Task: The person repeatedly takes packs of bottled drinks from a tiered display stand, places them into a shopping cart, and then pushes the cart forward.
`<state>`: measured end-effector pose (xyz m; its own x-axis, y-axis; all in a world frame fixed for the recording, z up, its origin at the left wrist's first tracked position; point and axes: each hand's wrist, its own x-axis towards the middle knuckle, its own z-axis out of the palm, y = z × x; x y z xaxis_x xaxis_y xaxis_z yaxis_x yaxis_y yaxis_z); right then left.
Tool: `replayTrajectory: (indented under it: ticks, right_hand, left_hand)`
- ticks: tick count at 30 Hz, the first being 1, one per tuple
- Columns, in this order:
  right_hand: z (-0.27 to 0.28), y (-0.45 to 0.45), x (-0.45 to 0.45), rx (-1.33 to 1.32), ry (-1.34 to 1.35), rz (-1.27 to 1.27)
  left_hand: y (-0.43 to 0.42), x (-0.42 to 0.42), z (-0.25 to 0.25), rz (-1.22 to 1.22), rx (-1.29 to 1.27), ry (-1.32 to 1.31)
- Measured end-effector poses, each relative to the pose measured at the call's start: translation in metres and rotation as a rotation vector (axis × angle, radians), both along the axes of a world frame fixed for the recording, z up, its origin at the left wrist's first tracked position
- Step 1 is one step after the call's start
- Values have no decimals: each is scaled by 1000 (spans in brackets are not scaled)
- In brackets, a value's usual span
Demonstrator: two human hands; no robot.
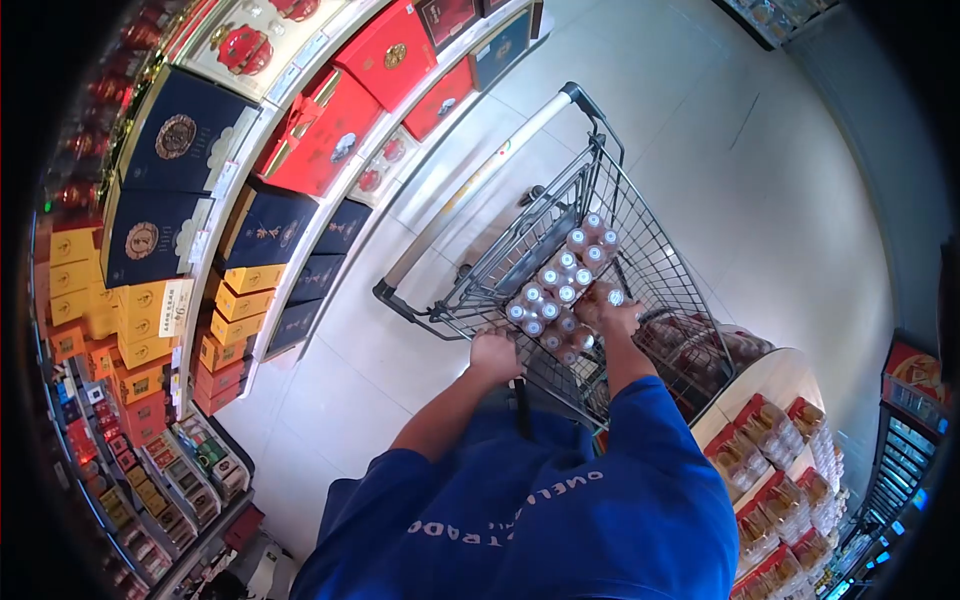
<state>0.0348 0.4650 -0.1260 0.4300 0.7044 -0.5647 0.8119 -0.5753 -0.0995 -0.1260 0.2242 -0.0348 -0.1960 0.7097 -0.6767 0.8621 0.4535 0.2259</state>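
A wire shopping cart stands in front of me, its long pale push handle over at the left. Packed bottles with white caps fill part of the cart, caps facing up. My right hand reaches into the cart and is closed around a capped bottle beside the pack; its fingers are partly hidden. My left hand is closed on the near rim of the cart, just short of the bottles. A dark strap or cord hangs close below it.
Shelves on the left hold red gift boxes, dark blue boxes and small yellow boxes. At lower right, a wooden display stand carries clear packs with red labels. Pale tiled floor stretches beyond the cart.
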Motion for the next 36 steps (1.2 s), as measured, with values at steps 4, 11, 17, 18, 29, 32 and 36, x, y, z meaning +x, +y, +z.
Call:
replayTrajectory:
  ticks: [4,11,17,18,29,32,36]
  right_hand:
    - [-36,-4,-4,-106,-83,-31]
    - [-142,3,61,-215,327,332]
    - [-75,-26,90,-204,518,477]
    - [1,-35,76,-245,491,493]
    - [56,-231,153,99,69,523]
    - [78,-257,173,274,-39,356]
    - [69,-264,198,376,1,196]
  left_hand:
    - [-1,4,-12,4,-26,9]
    - [-10,7,-14,-13,160,84]
    - [-7,6,-5,-48,101,77]
    - [-6,6,-4,-58,64,72]
    - [5,-14,-56,-410,-168,-40]
    - [10,-4,-15,-400,-117,-48]
    - [6,3,-10,-379,-39,17]
